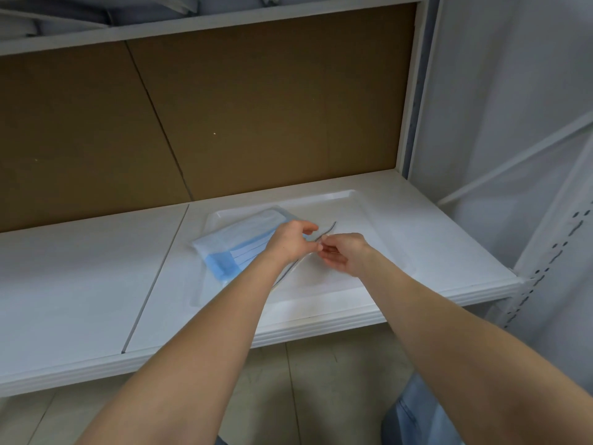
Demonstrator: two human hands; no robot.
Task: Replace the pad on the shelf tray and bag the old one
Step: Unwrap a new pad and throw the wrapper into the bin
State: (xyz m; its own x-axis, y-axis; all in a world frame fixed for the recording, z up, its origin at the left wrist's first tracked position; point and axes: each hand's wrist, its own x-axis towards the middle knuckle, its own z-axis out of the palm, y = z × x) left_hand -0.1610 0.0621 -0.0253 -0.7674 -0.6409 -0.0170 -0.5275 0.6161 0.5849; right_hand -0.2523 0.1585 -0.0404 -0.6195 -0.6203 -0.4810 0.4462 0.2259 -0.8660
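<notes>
Forearms reach over shelf (80, 284). Left hand (290, 240) and right hand (345, 253) both pinch the clear bag's zip strip (328, 230) above tray (349, 195). Folded blue pad (224, 255) lies at the tray's left end. Probably the bagging step; next, part the mouth evenly.

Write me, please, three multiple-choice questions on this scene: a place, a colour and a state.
1. Where is the folded pad? A floor; B tray's left side; C upper shelf.
2. Its colour? A red; B black; C blue.
3. The clear bag is: A pinched by both hands; B untouched; C crumpled in one fist.
Answers: 1 B, it lies over the tray's left rim. 2 C, blue folds show. 3 A, left hand and right hand pinch its zip edge.
</notes>
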